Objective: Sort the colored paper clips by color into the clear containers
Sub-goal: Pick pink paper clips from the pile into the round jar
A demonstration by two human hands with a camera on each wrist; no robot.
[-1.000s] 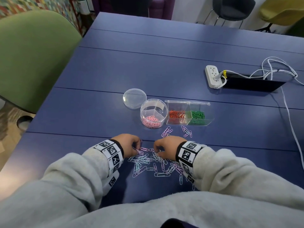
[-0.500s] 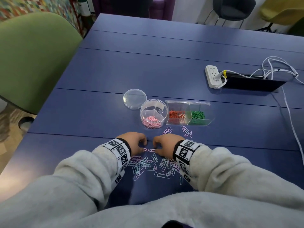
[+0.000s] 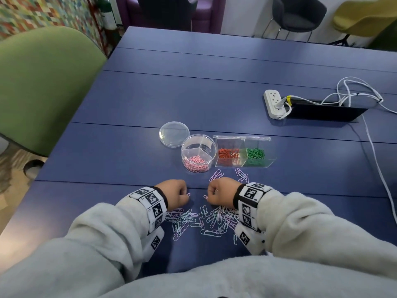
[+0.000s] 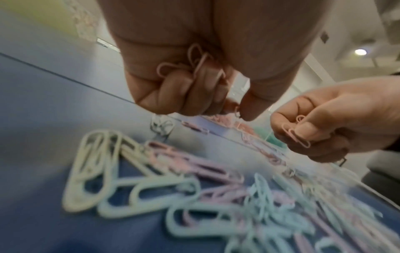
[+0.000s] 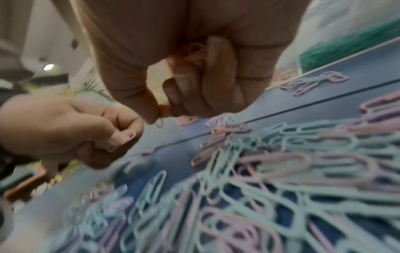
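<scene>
A pile of pastel paper clips [image 3: 204,220], pink, lilac, pale blue and white, lies on the blue table [image 3: 214,93] just in front of me. My left hand [image 3: 178,193] is curled into a fist that grips pink clips [image 4: 194,58], one more pinched at the fingertips. My right hand [image 3: 217,193] is also fisted round pink clips [image 5: 194,51], a clip [image 4: 295,135] pinched at its thumb. Both hands hover above the pile's far edge. Beyond stand a round divided container [image 3: 198,152] with pink clips and a rectangular container [image 3: 242,152] with orange and green clips.
A clear round lid [image 3: 174,134] lies left of the round container. Two small groups of lilac clips [image 3: 241,175] lie before the rectangular box. A power strip [image 3: 274,103] with white cables and a dark box sit far right. A green chair [image 3: 43,82] stands left.
Both hands have lifted off the pile and moved a little forward toward the containers, keeping the pink clips in their fists.
</scene>
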